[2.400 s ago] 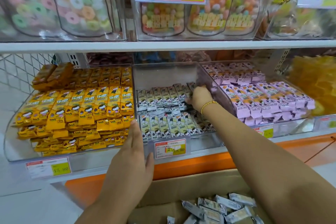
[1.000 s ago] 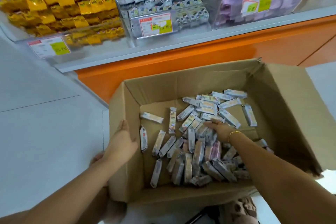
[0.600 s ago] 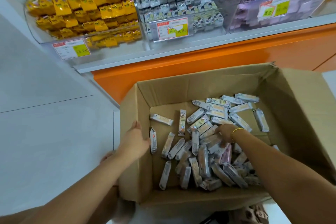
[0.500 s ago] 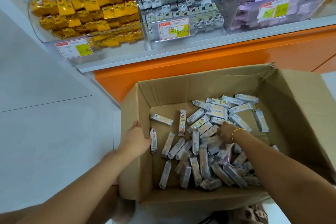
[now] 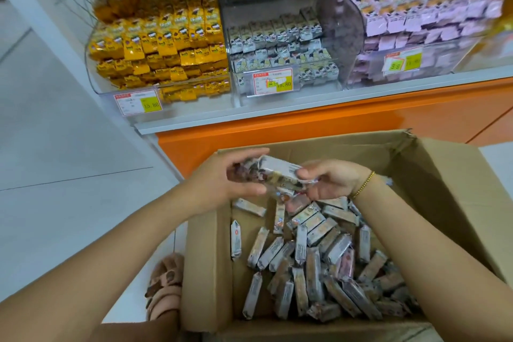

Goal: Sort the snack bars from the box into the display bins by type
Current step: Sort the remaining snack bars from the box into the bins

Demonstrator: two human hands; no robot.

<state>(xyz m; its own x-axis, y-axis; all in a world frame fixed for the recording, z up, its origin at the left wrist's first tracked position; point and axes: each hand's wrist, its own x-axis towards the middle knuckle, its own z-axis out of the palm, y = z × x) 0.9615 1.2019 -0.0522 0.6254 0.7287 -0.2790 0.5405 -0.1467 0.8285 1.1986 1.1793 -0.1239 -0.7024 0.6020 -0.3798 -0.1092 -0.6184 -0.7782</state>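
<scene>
Gripping a bunch of bars [image 5: 277, 172] just above the box [image 5: 206, 258], my left hand [image 5: 219, 183] has let go of its edge and helps my right hand [image 5: 333, 180] hold them. Next, the grey bin [image 5: 266, 12].

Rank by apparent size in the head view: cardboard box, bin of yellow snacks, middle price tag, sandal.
1. cardboard box
2. bin of yellow snacks
3. sandal, partly hidden
4. middle price tag
Box and sandal are nearest the camera; real sizes unsure.

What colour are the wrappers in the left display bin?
Yellow with dark markings; the wrappers show best in the head view.
</scene>
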